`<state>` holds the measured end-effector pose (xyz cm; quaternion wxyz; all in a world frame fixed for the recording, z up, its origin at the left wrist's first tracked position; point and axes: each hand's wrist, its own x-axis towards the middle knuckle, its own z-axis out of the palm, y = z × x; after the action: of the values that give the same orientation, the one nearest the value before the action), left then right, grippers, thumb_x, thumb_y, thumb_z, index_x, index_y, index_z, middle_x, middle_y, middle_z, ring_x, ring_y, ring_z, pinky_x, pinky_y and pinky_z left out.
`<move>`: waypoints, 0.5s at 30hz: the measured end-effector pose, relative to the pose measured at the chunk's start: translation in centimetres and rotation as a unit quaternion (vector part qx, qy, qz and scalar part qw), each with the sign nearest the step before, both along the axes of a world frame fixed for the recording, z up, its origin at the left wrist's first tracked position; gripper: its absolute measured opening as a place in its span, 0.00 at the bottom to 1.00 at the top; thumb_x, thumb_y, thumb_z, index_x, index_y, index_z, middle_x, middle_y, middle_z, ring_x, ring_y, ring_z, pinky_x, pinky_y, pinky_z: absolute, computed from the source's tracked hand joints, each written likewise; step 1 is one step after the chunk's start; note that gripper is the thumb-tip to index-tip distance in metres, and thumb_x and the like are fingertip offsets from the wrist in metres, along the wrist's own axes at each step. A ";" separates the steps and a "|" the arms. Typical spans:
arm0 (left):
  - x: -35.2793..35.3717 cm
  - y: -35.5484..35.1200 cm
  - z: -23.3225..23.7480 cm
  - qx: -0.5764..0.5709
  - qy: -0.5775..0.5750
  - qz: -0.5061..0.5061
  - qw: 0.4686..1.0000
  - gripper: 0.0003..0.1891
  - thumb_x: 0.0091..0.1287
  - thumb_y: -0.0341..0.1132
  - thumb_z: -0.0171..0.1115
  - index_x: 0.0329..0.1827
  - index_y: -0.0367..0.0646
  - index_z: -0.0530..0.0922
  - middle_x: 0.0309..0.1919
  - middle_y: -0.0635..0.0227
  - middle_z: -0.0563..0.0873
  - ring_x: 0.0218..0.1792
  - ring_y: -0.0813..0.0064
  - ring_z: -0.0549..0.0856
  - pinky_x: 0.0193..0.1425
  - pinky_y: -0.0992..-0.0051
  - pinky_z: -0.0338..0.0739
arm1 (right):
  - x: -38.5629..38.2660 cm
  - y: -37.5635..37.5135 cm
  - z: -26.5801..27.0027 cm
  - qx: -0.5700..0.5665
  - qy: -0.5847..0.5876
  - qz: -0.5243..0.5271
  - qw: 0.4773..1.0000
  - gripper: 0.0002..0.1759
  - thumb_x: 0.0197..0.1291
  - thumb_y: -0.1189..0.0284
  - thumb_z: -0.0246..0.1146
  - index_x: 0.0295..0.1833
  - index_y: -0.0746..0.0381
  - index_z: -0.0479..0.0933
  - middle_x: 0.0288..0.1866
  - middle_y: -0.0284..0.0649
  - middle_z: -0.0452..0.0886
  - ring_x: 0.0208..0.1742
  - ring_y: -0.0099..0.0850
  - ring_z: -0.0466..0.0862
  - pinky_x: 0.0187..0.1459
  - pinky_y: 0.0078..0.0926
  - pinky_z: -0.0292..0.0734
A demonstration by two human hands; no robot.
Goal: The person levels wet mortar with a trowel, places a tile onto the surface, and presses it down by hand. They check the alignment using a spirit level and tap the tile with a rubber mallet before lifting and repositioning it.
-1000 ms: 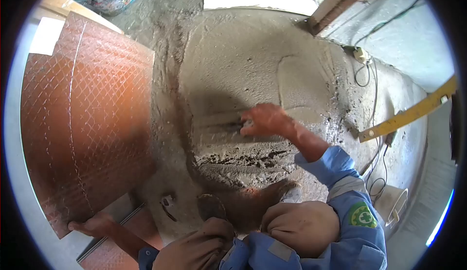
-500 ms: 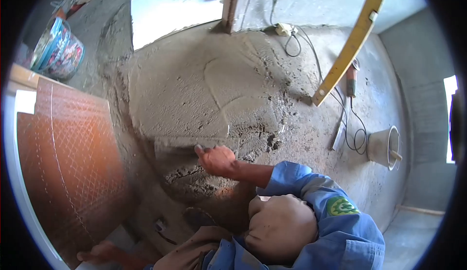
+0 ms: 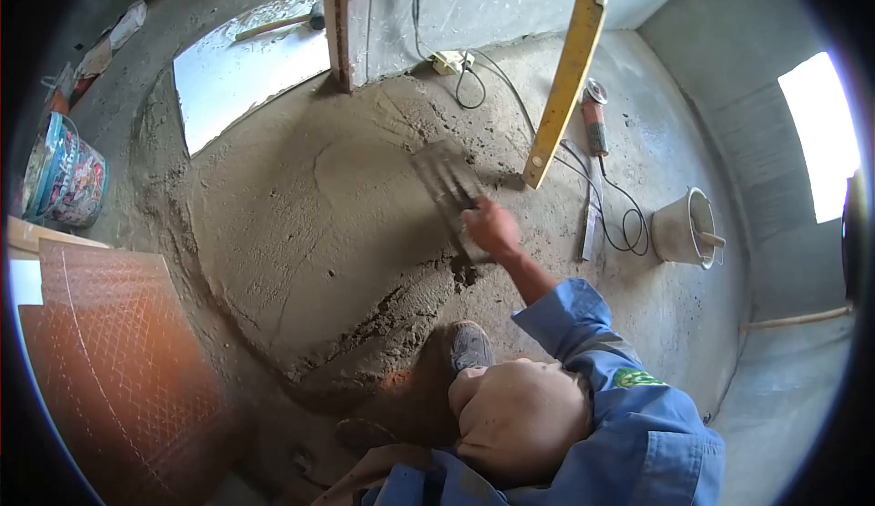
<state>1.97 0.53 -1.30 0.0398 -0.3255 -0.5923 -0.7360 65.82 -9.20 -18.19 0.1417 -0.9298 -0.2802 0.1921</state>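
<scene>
My right hand point(image 3: 493, 229) is closed round the handle of a long flat trowel point(image 3: 447, 191), whose blade lies tilted across the right part of the wet mortar point(image 3: 365, 187). The blade is slightly blurred. Rough, crumbly mortar point(image 3: 374, 337) lies below the smoothed area, close to my shoe point(image 3: 469, 345). My left hand is out of the frame.
A yellow level point(image 3: 570, 77) stands right of the mortar. Beyond it are an angle grinder point(image 3: 594, 123) with its cable and a bucket point(image 3: 679, 231). At left are a paint bucket point(image 3: 77, 178) and an orange sheet point(image 3: 118, 351). A white board point(image 3: 246, 73) lies at the top.
My right hand has swept the trowel up and to the right across the mortar. My left hand has left the frame. The view has turned, and my shoe now shows.
</scene>
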 end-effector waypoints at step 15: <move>-1.7 -1.6 -0.9 -0.018 0.078 0.073 0.994 0.43 0.76 0.63 0.49 0.66 0.20 0.70 0.65 0.41 0.76 0.63 0.49 0.78 0.70 0.55 0.74 | -22.6 7.8 -0.8 -0.046 0.167 0.475 0.863 0.20 0.68 0.57 0.60 0.56 0.60 0.77 0.38 0.51 0.88 0.43 0.52 0.89 0.47 0.50 0.84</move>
<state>0.24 -1.05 -2.17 0.1334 -0.3387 -0.6226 -0.6927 43.25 -1.36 -19.01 0.0346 -0.6435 -0.6509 0.4013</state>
